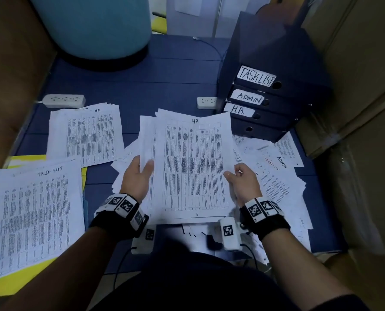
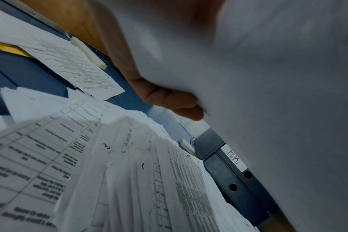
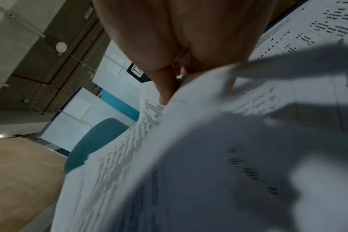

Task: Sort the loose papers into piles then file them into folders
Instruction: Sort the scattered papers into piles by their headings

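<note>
A dark blue panelled floor filled the middle of the dim scene, with brown cardboard walls rising on the right and a tan surface on the left. A large teal cylinder on a black base stood at the back. Two white power strips lay on the floor, well apart.

white printed HR sheets: lifted above loose heap | HR pile, TASK LIST pile: flat, left | dark labelled folders: stacked right
</note>
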The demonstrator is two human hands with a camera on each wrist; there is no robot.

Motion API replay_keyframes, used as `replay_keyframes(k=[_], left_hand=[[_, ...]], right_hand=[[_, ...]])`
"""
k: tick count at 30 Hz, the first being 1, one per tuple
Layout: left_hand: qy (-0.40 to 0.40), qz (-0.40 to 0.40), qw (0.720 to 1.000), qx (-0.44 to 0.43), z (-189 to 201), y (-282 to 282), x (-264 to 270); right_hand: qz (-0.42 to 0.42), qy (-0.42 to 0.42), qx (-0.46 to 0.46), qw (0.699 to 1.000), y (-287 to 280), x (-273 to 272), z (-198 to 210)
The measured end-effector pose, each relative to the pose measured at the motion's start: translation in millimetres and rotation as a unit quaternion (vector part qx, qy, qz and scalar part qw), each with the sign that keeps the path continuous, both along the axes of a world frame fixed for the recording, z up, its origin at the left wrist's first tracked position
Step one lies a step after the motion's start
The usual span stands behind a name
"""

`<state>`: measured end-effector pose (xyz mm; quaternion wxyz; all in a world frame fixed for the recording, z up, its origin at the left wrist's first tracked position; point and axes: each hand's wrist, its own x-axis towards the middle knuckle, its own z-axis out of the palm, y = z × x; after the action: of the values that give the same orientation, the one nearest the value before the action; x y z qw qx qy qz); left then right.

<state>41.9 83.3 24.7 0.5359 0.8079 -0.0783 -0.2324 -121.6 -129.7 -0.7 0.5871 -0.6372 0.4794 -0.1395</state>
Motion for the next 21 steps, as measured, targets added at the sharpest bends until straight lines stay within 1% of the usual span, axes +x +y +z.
replay_keyframes(k=[3,5,8,9,12,14,17,19,21], left_hand=[[-0.034,-0.004,0.999,0.026,-2.6,-0.3,3.9],[-0.042,0.014,0.999,0.031,1.0,-0.1,5.8],[-0.045,0.042,0.997,0.050,7.3,-1.7,7.1],[-0.043,0.047,0.996,0.055,8.5,-1.9,7.0],[-0.044,0.048,0.996,0.063,1.5,-2.4,11.7],[-0.047,0.052,0.995,0.065,-0.9,-6.3,9.1],[-0.041,0.058,0.997,0.037,-0.7,-16.6,1.2],[-0.021,0.055,0.998,0.025,-0.2,-24.1,-4.0],[-0.008,0.064,0.998,0.013,-4.0,-29.1,-6.4]], right_hand=[[-0.009,0.000,-0.010,1.000,-3.8,-3.1,12.7],[-0.057,-0.025,-0.025,0.998,-13.7,-9.9,20.7],[-0.152,-0.098,-0.005,0.984,-35.3,-27.4,34.9],[-0.170,-0.108,-0.001,0.980,-41.7,-33.6,39.0],[-0.188,-0.134,0.002,0.973,-57.3,-44.0,43.9],[-0.168,-0.143,0.009,0.975,-61.9,-42.4,39.7],[-0.086,-0.127,0.026,0.988,-55.4,-29.2,32.2],[-0.038,-0.109,0.028,0.993,-49.1,-19.5,24.0],[0.020,-0.071,0.026,0.997,-43.9,-10.9,14.6]])
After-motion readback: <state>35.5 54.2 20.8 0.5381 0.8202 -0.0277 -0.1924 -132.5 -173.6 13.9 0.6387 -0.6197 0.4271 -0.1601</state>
